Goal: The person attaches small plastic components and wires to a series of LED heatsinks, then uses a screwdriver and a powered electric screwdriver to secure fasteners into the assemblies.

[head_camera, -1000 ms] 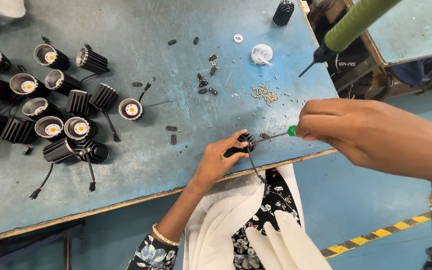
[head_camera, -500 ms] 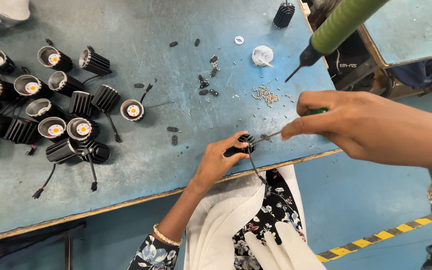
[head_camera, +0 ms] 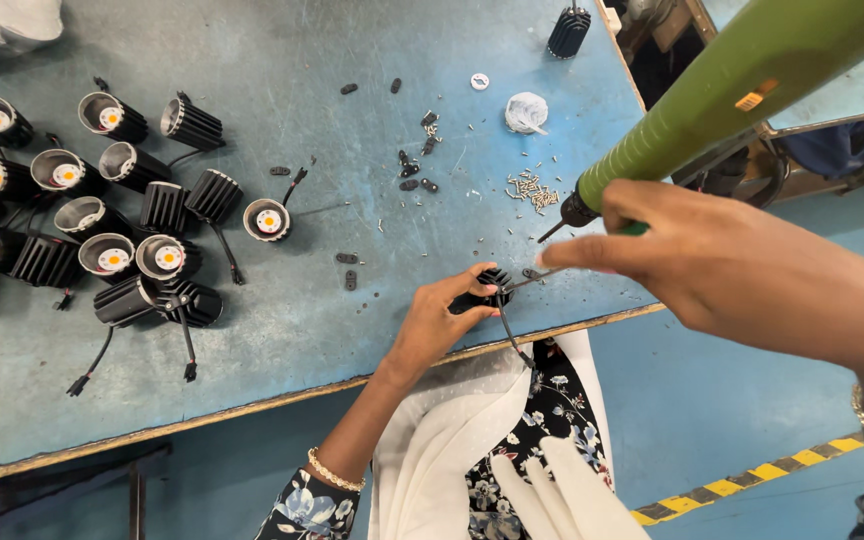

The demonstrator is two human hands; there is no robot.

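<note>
Since the earlier frame the green powered screwdriver point(head_camera: 742, 95) has swung lower and nearer, its tip now close above the right hand point(head_camera: 722, 275). That hand is closed on a thin screwdriver point(head_camera: 532, 281) whose point is set against a small black lamp housing point(head_camera: 487, 290) — this is gripped by the left hand point(head_camera: 442, 320) at the near edge of the blue tabletop point(head_camera: 352, 330). Beyond, loose screws point(head_camera: 532, 190) are scattered — farther left, finished lamps point(head_camera: 102, 230) are clustered.
</note>
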